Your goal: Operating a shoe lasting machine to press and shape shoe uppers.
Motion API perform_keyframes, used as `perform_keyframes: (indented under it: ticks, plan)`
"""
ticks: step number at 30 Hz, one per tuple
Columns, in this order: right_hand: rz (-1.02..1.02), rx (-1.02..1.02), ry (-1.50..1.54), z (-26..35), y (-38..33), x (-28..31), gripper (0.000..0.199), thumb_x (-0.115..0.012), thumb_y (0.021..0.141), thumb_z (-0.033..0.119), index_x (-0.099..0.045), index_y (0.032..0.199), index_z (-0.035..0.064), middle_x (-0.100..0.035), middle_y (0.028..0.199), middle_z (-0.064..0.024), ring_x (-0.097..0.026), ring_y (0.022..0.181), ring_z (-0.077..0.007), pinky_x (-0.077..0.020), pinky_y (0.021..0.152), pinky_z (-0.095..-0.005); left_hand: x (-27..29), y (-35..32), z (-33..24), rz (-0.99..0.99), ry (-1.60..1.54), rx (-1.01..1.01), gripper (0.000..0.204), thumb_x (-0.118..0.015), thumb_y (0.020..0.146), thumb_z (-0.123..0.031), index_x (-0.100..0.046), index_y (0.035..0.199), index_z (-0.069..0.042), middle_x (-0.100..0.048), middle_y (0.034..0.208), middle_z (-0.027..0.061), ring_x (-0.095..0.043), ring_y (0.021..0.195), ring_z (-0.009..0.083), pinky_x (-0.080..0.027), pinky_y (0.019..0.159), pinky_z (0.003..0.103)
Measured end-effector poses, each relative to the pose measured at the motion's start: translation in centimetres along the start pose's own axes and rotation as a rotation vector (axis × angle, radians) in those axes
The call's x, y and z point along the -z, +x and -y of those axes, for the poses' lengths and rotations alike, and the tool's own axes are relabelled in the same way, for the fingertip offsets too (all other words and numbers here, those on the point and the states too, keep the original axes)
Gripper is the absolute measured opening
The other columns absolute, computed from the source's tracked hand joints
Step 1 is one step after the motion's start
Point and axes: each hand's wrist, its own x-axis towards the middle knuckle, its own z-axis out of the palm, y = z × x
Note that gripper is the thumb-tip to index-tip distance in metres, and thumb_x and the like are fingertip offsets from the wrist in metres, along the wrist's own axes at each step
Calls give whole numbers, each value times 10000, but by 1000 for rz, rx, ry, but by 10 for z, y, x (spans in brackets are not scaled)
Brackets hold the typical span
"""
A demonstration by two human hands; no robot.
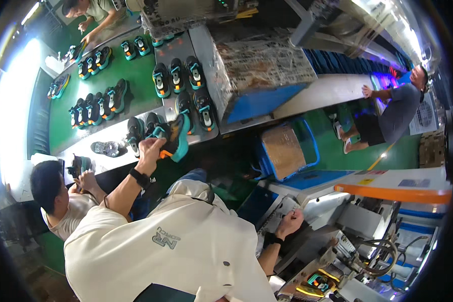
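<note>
My left hand is closed on a sports shoe, black with a turquoise sole and orange parts, held tilted over the table's near edge. Several similar shoes stand just behind it, and more shoes are lined up farther back on the metal end of the table. On the right, my right hand is curled over a grey machine. Its fingers are bent together, and what they hold, if anything, cannot be made out.
Rows of shoes fill a green-topped table. A co-worker at my left handles a shoe; others stand at the far left and far right. A blue-framed cart, a wrapped box and an orange-edged machine are ahead and right.
</note>
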Motion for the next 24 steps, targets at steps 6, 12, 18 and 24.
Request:
perform_keyframes:
  ticks: [6,12,18,24]
  plan:
    - [-183,148,424,160,106,16,171,-628,901,28,-658,1067,-5,-659,980,-97,-599,876,-190,-489,786,-344,26,78,18,-247,164,-100,374,-732,778,-239,-665,886,113,-610,670,57,-543,589,122,-466,540,313]
    - [-117,359,416,328,162,23,134,-633,913,24,-676,1040,19,-669,937,-73,-599,804,-170,-458,675,-289,62,89,-11,-156,-234,240,357,-745,829,-306,-673,909,34,-552,735,0,-517,592,99,-447,486,272]
    - [-98,524,474,434,186,8,105,-617,931,-1,-674,1018,7,-653,938,-54,-553,765,-131,-433,659,-259,93,178,-18,-238,-149,136,357,-728,841,-358,-666,844,-6,-566,713,-15,-495,588,94,-402,540,260]
    - [-184,724,485,575,234,47,101,-640,896,-31,-665,990,-3,-648,934,-52,-533,755,-121,-447,678,-248,89,342,10,-455,290,-313,393,-747,786,-313,-564,814,34,-621,732,187,-575,627,311,-455,593,412]
